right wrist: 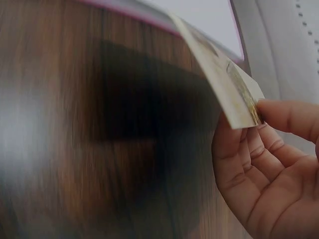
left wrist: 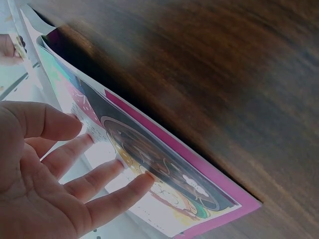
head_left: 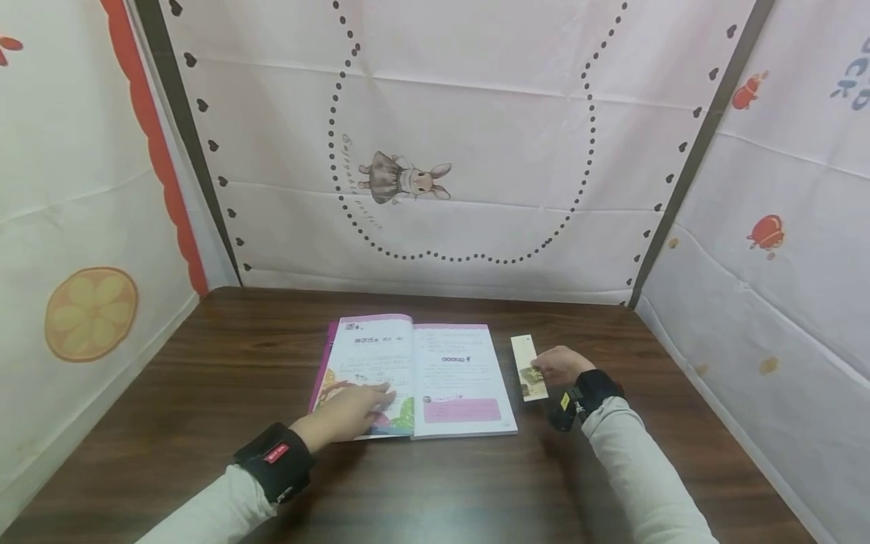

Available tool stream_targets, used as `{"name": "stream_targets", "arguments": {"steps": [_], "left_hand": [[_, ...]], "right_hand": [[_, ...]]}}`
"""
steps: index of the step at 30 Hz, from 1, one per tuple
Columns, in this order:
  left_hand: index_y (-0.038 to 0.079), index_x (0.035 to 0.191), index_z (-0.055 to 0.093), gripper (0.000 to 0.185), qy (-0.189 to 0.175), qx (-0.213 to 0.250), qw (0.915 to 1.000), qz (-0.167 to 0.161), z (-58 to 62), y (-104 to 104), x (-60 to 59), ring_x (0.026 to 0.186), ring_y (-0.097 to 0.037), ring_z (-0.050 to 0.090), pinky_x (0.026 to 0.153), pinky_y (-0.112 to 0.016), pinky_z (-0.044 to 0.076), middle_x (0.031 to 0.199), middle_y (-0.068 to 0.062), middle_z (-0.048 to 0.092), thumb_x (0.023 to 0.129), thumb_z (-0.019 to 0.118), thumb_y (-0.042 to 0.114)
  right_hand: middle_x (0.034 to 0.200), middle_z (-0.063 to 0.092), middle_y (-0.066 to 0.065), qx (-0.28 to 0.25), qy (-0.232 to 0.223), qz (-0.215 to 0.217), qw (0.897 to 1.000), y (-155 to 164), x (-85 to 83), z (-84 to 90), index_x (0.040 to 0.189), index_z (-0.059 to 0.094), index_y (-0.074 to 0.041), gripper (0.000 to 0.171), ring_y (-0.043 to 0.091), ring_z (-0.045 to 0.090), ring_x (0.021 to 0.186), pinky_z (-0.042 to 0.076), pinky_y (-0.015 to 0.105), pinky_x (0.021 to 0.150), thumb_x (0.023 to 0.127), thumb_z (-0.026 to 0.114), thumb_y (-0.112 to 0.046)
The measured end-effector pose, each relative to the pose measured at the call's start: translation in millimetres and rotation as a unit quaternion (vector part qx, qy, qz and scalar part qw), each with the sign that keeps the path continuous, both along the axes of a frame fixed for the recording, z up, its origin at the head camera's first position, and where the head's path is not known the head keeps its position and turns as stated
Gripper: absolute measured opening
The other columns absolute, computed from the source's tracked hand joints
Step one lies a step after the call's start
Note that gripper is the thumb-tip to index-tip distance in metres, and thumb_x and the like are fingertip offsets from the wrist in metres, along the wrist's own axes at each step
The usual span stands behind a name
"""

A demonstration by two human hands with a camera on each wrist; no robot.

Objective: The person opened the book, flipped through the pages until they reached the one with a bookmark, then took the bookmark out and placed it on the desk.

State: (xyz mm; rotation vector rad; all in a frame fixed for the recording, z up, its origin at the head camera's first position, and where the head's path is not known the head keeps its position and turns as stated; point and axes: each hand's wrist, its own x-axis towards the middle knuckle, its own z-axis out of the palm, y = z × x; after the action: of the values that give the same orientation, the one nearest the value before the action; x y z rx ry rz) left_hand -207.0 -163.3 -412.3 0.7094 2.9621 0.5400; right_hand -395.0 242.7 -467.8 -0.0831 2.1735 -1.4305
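Observation:
An open book (head_left: 435,370) with pink covers lies in the middle of the dark wooden table (head_left: 204,378). My left hand (head_left: 347,414) presses flat on its left page, fingers straight; the left wrist view shows the fingertips (left wrist: 144,179) on the coloured page (left wrist: 164,174). To the book's right a narrow cream bookmark (head_left: 529,366) with a small picture is pinched near its lower end by my right hand (head_left: 560,366). In the right wrist view the bookmark (right wrist: 219,74) is lifted off the table, held between thumb and fingers (right wrist: 284,117).
Cloth panels with printed patterns wall in the table on the left (head_left: 81,227), back (head_left: 462,151) and right (head_left: 782,264). Bare wood shows around the book on all sides.

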Motion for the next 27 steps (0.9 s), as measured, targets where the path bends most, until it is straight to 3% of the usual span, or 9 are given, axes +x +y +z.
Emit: {"name": "stream_targets", "arguments": {"steps": [6, 7, 10, 16, 18, 21, 23, 26, 27], "left_hand": [[0.006, 0.127, 0.059, 0.040, -0.004, 0.000, 1.0000, 0.008, 1.0, -2, 0.9, 0.126, -0.034, 0.050, 0.101, -0.050, 0.043, 0.137, -0.014, 0.053, 0.088, 0.063, 0.008], [0.006, 0.128, 0.058, 0.040, -0.004, 0.000, 1.0000, 0.009, 0.5, -2, 0.7, 0.126, -0.034, 0.050, 0.101, -0.050, 0.042, 0.137, -0.015, 0.053, 0.088, 0.063, 0.008], [0.006, 0.128, 0.058, 0.040, -0.003, 0.002, 0.9999, 0.011, -0.8, -1, 0.1, 0.126, -0.034, 0.050, 0.102, -0.050, 0.042, 0.138, -0.014, 0.052, 0.088, 0.063, 0.008], [0.007, 0.127, 0.059, 0.041, 0.003, 0.002, 1.0000, 0.009, -1.8, 0, -1.2, 0.125, -0.033, 0.051, 0.099, -0.049, 0.045, 0.137, -0.014, 0.053, 0.087, 0.064, 0.010], [0.006, 0.127, 0.059, 0.041, 0.003, 0.003, 1.0000, 0.008, -1.1, 0, -1.0, 0.125, -0.033, 0.052, 0.099, -0.049, 0.045, 0.137, -0.014, 0.053, 0.087, 0.064, 0.009], [0.006, 0.127, 0.059, 0.040, 0.000, 0.002, 1.0000, 0.008, -0.2, 0, -1.2, 0.125, -0.034, 0.052, 0.099, -0.049, 0.045, 0.137, -0.014, 0.053, 0.087, 0.064, 0.009], [0.007, 0.128, 0.059, 0.041, -0.005, 0.003, 0.9999, 0.009, -0.3, 1, -1.5, 0.125, -0.034, 0.051, 0.099, -0.049, 0.045, 0.138, -0.014, 0.052, 0.087, 0.064, 0.009], [0.008, 0.128, 0.059, 0.041, -0.009, 0.004, 0.9999, 0.013, -1.2, 2, -2.0, 0.125, -0.034, 0.051, 0.099, -0.048, 0.045, 0.138, -0.013, 0.052, 0.087, 0.064, 0.008], [0.008, 0.127, 0.059, 0.041, -0.008, 0.004, 0.9999, 0.014, -2.0, 2, -2.3, 0.125, -0.034, 0.051, 0.099, -0.048, 0.045, 0.138, -0.013, 0.052, 0.087, 0.064, 0.008]], "right_hand": [[0.072, 0.048, -0.002, 0.048, -0.010, -0.049, 0.998, -6, 41.8, 38.4, 0.114, 0.054, 0.011, 0.031, 0.010, 0.049, 0.070, 0.051, 0.031, 0.076, 0.090, 0.056, -0.009], [0.069, 0.046, -0.003, 0.049, -0.011, -0.057, 0.997, -5, 41.6, 36.0, 0.111, 0.056, 0.010, 0.028, 0.009, 0.047, 0.068, 0.051, 0.030, 0.074, 0.090, 0.056, -0.009], [0.062, 0.046, -0.006, 0.024, -0.009, -0.059, 0.998, 17, 7.7, -9.8, 0.103, 0.058, 0.008, 0.024, 0.006, 0.047, 0.060, 0.051, 0.031, 0.069, 0.089, 0.060, -0.011], [0.059, 0.054, -0.003, 0.016, 0.011, -0.092, 0.996, 89, -113.9, -160.7, 0.094, 0.063, 0.004, 0.027, 0.011, 0.055, 0.053, 0.055, 0.041, 0.061, 0.079, 0.072, -0.017], [0.058, 0.056, -0.003, 0.025, 0.026, -0.115, 0.993, 97, -127.6, -180.0, 0.089, 0.065, 0.002, 0.026, 0.013, 0.056, 0.051, 0.056, 0.042, 0.058, 0.075, 0.075, -0.017], [0.053, 0.054, 0.000, 0.062, 0.074, -0.140, 0.985, 87, -111.4, -164.4, 0.079, 0.065, 0.001, 0.020, 0.015, 0.054, 0.046, 0.054, 0.039, 0.049, 0.071, 0.076, -0.013], [0.053, 0.055, 0.003, 0.119, 0.130, -0.146, 0.973, 60, -62.2, -110.6, 0.077, 0.065, 0.002, 0.016, 0.017, 0.055, 0.045, 0.054, 0.037, 0.047, 0.074, 0.073, -0.012], [0.060, 0.060, 0.009, 0.213, 0.177, -0.156, 0.948, 27, -10.1, -51.0, 0.079, 0.065, 0.003, 0.019, 0.023, 0.060, 0.052, 0.055, 0.037, 0.051, 0.076, 0.072, -0.015], [0.059, 0.059, 0.009, 0.226, 0.203, -0.151, 0.941, 21, 1.6, -39.3, 0.075, 0.064, 0.001, 0.021, 0.022, 0.059, 0.051, 0.053, 0.035, 0.049, 0.076, 0.074, -0.018]]}}
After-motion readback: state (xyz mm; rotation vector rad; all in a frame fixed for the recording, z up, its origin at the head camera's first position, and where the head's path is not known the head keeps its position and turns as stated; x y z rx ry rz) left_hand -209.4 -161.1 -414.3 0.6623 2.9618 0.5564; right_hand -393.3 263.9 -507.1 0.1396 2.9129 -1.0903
